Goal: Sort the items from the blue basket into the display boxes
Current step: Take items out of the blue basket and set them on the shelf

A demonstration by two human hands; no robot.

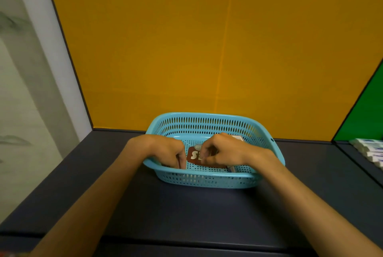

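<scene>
Brown packet (194,156) pinched by right hand (223,150) fingers (202,153).

- You have one blue basket (214,178) under your hands.
- Two hands: left hand (165,150) and right hand (222,151), both inside it.
- One brown packet (193,156) lies between them.
- One white box (237,137) peeks out beyond your right hand.
- Several stacked white boxes (371,150) sit far right; the exact count is unclear.

One marking is legible: a large white "S" on the brown packet (193,156) lying in the blue basket (207,180), between the fingertips of both hands; further letters are covered. Print on the white boxes (371,150) at far right is unreadable.
</scene>
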